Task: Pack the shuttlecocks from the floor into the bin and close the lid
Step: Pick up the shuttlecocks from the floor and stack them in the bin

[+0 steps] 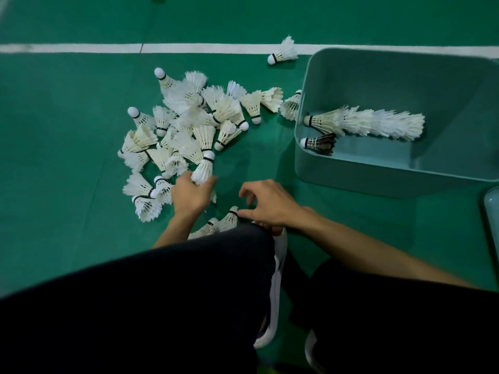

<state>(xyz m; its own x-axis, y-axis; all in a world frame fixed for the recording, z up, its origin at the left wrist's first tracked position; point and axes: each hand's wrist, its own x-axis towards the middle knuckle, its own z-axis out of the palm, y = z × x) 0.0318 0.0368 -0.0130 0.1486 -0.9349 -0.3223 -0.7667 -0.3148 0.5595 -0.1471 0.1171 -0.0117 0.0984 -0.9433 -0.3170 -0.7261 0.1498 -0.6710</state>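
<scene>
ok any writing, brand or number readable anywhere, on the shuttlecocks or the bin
None can be read.
The shuttlecocks show only black bands by the cork, no legible print.
The bin walls are plain.
The white floor line is a court marking, not text.

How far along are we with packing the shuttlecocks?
Early. Done: the teal plastic bin holds one nested row of white feather shuttlecocks and one dark-feathered shuttlecock. In hand: the left hand grips a white shuttlecock from the floor pile; the right hand reaches for another shuttlecock. Left: most of the pile, a stray shuttlecock on the white line, and closing the bin.
</scene>
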